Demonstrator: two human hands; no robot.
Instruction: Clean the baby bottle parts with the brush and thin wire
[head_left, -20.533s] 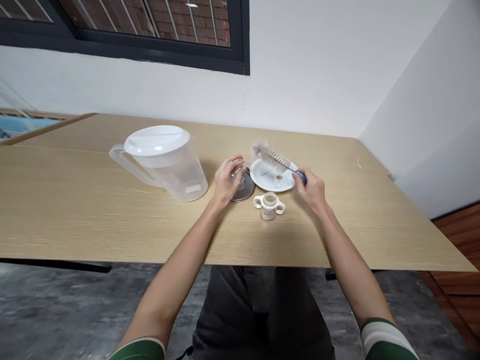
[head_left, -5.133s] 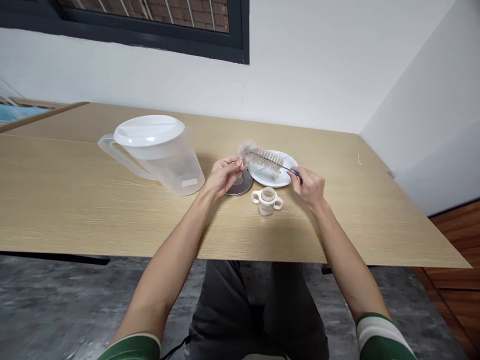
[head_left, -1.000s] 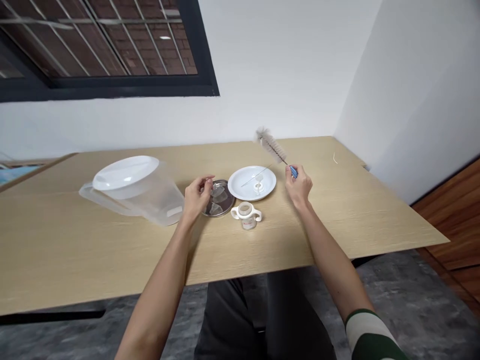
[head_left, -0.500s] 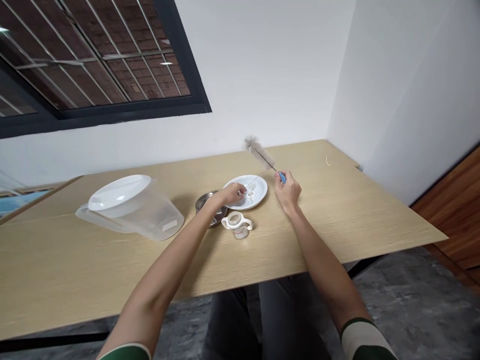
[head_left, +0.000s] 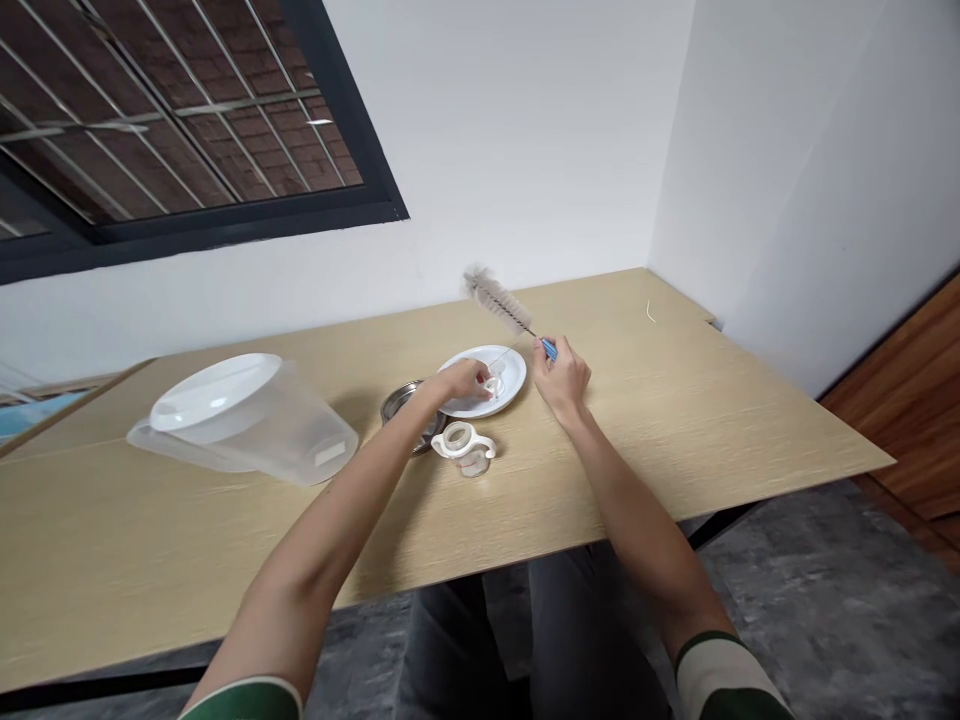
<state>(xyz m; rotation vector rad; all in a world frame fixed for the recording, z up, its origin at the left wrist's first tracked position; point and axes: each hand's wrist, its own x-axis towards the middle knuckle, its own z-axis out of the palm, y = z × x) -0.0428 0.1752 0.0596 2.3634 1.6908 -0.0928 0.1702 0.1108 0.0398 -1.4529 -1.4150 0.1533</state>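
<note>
My right hand [head_left: 562, 380] is closed around the blue handle of a bottle brush [head_left: 499, 302], whose pale bristles point up and to the left above the table. Over the white plate [head_left: 512, 392], my left hand [head_left: 466, 379] has its fingertips pinched at a small whitish bottle part [head_left: 493, 384]; its exact kind is too small to make out. A thin straw-like piece [head_left: 501, 356] also shows at the plate. In front of the plate stands a small open clear bottle [head_left: 472, 462] with a white two-handled collar [head_left: 459, 440].
A round metal bowl [head_left: 390, 402] sits left of the plate, partly hidden by my left forearm. Farther left is a translucent lidded pitcher [head_left: 300, 425]. A thin white bent strip [head_left: 650, 312] lies at the back right of the wooden table [head_left: 675, 410], which meets the wall.
My left hand has shifted right over the plate, its fingertips now at the small whitish part. My right hand still holds the brush. The view has turned slightly.
</note>
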